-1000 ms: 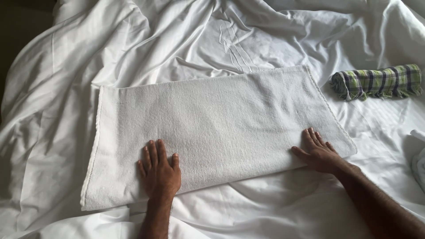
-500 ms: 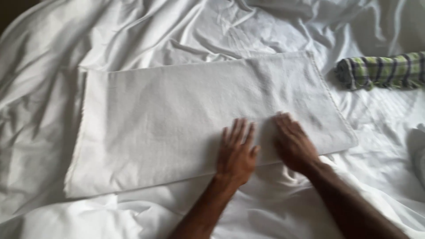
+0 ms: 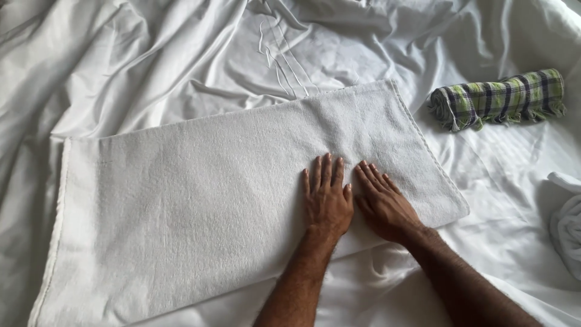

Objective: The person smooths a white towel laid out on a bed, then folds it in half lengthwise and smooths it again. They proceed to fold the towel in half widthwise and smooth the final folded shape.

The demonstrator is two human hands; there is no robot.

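**Both palms flat on a folded white towel, on the bed**

So here's what I'm looking at. A white towel [image 3: 230, 200] is folded into a long rectangle and lies flat on a rumpled white bed sheet [image 3: 151, 66]. It sits at a slant, with its far corner up around 1 o'clock and its near corner down at 7 o'clock.

The left hand [image 3: 327, 200] is palm down on the towel, just right of the towel's middle. Its fingers [image 3: 327, 172] are straight, pointing to 12 o'clock, and lie close together with only thin gaps; the thumb sticks out a bit on the 3 o'clock side. Nothing is pinched or gripped, it just presses flat.

The right hand [image 3: 384, 206] is right beside it, at the left hand's 3 o'clock, nearly touching. It's flat as well, with the fingers [image 3: 375, 178] stretched out toward 11 o'clock and slightly fanned. The heel of the hand rests near the towel's lower edge, and the forearm runs off toward 5 o'clock over the sheet.

Other stuff: a green, white and dark plaid cloth [image 3: 499, 97] rolled into a tube lies on the sheet at 2 o'clock from the hands, well apart from the towel. At the edge of the shot, around 3 to 4 o'clock, there's part of another white bundle [image 3: 566, 233], cut off so I can't tell what it is.

No packages, labels or signs.
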